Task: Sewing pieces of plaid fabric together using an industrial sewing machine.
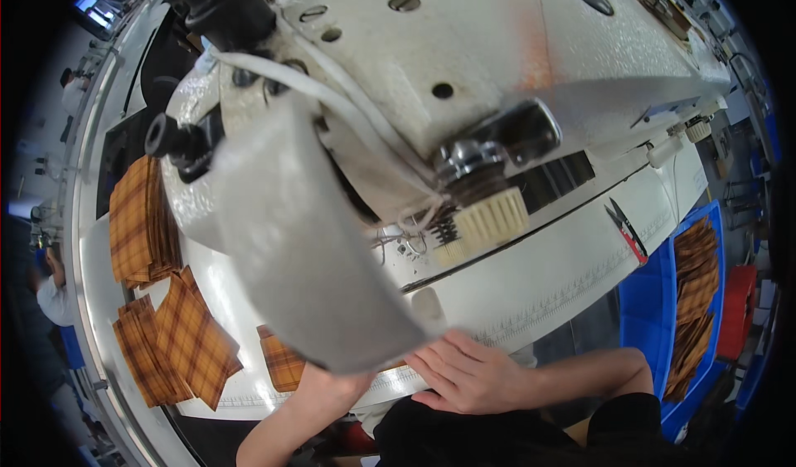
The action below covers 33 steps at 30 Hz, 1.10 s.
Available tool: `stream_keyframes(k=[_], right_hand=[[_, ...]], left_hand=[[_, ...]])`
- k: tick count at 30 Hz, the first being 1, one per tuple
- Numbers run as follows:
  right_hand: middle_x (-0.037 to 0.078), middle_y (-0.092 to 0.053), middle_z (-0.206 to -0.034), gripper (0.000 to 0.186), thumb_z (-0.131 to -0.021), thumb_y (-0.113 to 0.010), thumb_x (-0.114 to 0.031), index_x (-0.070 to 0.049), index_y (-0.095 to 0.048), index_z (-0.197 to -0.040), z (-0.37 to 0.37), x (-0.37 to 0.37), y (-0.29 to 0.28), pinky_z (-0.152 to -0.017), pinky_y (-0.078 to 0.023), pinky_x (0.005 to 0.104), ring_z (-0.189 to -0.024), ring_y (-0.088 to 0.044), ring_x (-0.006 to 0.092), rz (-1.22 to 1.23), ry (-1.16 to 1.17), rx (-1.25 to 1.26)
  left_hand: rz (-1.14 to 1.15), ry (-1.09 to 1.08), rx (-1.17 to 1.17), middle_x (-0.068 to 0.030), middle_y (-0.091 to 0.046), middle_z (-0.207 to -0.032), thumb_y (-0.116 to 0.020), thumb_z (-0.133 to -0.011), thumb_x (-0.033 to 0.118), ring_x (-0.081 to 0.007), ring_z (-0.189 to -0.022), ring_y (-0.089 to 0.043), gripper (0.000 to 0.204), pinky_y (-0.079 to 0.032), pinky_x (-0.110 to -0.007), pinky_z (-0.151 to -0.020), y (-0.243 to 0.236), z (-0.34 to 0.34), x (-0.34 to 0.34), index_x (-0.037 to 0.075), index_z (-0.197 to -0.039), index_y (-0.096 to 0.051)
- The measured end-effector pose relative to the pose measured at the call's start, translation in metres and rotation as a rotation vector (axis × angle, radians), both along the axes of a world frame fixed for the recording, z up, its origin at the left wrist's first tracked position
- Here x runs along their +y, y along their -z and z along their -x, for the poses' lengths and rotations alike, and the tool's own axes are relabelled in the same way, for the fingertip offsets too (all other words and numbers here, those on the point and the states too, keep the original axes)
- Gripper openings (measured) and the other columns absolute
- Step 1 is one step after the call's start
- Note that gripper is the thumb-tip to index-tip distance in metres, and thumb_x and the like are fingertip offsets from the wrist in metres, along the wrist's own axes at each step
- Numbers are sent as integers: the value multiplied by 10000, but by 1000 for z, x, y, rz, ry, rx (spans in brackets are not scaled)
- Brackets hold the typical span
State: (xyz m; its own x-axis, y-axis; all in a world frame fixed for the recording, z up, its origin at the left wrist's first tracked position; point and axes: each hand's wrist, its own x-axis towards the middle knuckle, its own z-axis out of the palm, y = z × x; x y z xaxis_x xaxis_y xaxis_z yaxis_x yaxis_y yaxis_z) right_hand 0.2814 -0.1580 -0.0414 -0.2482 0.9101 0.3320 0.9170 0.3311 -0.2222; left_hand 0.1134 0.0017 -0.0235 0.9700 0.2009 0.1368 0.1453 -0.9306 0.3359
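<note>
Plaid piece lies flat just left of my left hand, whose grip is hidden behind the sewing machine; my right hand rests open-fingered on the table edge, plaid stacks further left.

- Sewing machine: off-white, w/ orange-ish smear on top
- Fabric pieces: orange-brown plaid, dark lines
- Stack of same plaid
- Bin: blue, plaid pieces inside
- Thread snips: red & black
- Table: white
</note>
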Motion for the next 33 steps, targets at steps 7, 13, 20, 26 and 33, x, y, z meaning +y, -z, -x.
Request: stream_keyframes(k=[7,13,20,26,33], right_hand=[[196,-632,-1216,563,-928,-584,-421,95,-638,-1146,-45,49,-2,-1034,-417,417,-1143,-578,291,4,-55,-63],[182,-657,-1116,553,-912,-622,-417,91,-637,-1131,-51,66,7,-1044,-417,439,-1019,-620,286,-68,-13,-15],[178,-663,-1010,518,-897,-646,-412,76,-649,-1069,-52,69,7,-1050,-420,456,-984,-631,295,-71,27,-29],[164,-656,-969,510,-893,-654,-405,77,-645,-1061,-51,69,4,-1053,-420,455,-981,-623,290,-113,59,-47],[168,-658,-953,417,-889,-657,-376,39,-659,-935,-55,73,9,-1046,-424,451,-988,-619,308,-148,18,-36]], left_hand=[[40,-50,-63,-137,-681,-1115,-755,-750,38,-320,-968,-671,439,-553,-403,-860,28,-26,55,-13,-1174,-651],[121,-61,-49,-87,-690,-1007,-742,-785,116,-283,-931,-676,272,-557,-406,-803,40,-32,73,81,-1042,-660],[103,-80,45,-71,-676,-1015,-668,-847,106,-232,-916,-668,239,-554,-371,-797,44,-31,80,90,-1083,-633],[152,-100,48,-72,-666,-1011,-644,-863,78,-214,-916,-658,230,-551,-348,-803,43,-34,83,71,-1091,-618],[352,-152,59,-74,-654,-1006,-616,-882,46,-192,-916,-646,220,-547,-322,-810,46,-34,81,48,-1102,-600]])
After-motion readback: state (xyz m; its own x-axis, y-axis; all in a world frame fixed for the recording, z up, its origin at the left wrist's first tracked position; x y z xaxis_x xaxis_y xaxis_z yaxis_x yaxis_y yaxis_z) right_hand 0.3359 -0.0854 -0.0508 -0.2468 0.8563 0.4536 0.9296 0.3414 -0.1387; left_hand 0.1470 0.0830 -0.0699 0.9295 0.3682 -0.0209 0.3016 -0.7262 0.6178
